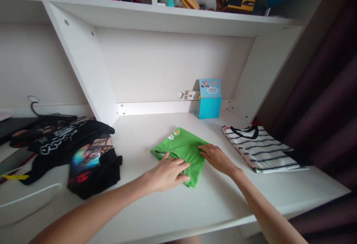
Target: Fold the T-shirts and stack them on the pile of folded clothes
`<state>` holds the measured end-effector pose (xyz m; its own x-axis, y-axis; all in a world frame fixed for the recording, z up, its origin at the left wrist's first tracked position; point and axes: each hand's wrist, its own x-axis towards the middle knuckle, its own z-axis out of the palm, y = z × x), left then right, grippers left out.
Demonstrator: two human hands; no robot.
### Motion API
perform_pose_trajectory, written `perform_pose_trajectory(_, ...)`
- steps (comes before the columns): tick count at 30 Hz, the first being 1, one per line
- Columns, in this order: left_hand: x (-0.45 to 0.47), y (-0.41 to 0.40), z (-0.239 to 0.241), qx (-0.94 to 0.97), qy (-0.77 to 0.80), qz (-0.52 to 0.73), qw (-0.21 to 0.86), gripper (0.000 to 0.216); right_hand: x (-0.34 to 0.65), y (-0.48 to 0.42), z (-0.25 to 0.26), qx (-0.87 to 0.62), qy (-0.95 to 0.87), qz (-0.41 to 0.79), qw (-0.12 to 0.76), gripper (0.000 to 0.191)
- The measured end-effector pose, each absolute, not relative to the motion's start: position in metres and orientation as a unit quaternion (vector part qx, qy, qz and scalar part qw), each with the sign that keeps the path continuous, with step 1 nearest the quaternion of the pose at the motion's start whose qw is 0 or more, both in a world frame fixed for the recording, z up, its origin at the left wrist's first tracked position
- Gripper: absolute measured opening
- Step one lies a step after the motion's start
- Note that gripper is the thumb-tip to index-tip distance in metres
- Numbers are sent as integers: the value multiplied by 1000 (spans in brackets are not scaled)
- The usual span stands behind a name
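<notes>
On the white tabletop, a folded green garment lies under both hands: the left hand, palm down, fingers spread over its near-left side; the right hand, fingers together, flat on its right edge.

1. One view: head-worn camera, above and behind the fingers, on the wearer's side.
2. Faces forward, tilted down; left forearm and right forearm run in from the bottom edge toward the fingers.
3. Fairly near, wide: desk all round fingers.
4. Shelf beyond and above fingers, its toys cropped; curtain far right of fingers, cut off.
</notes>
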<state>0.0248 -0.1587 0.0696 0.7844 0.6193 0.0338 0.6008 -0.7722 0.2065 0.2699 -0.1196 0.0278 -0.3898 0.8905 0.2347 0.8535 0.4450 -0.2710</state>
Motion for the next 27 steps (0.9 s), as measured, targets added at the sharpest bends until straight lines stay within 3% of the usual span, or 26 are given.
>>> perform_pose_trajectory(5, -2, -115, 58, 921, 384, 39, 60, 40, 232, -196, 31, -547, -822, -25, 157, 20)
perform_pose_trajectory(9, -3, -98, 48, 907, 420, 30, 33, 41, 198, -232, 55, -454, -874, 62, 163, 20)
perform_pose_trajectory(13, 3, -107, 42, 872, 484, 46, 59, 62, 217, -184, 68, -499, -844, 84, 175, 42)
perform_pose_trajectory(16, 2, -104, 37, 860, 498, 29, 110, 83, 237, -121, 52, -590, -792, 93, 123, 57)
perform_pose_trajectory(18, 1, -93, 34, 867, 484, 17, 119, 87, 239, -89, 36, -608, -780, 112, 99, 61)
perform_pose_trajectory(23, -5, -63, 36, 874, 466, 7, 136, 81, 232, -66, 22, -621, -768, 127, 92, 66)
perform_pose_trajectory(27, -23, -73, 45, 878, 456, 34, 142, 60, 255, -84, 36, -650, -744, 108, 112, 61)
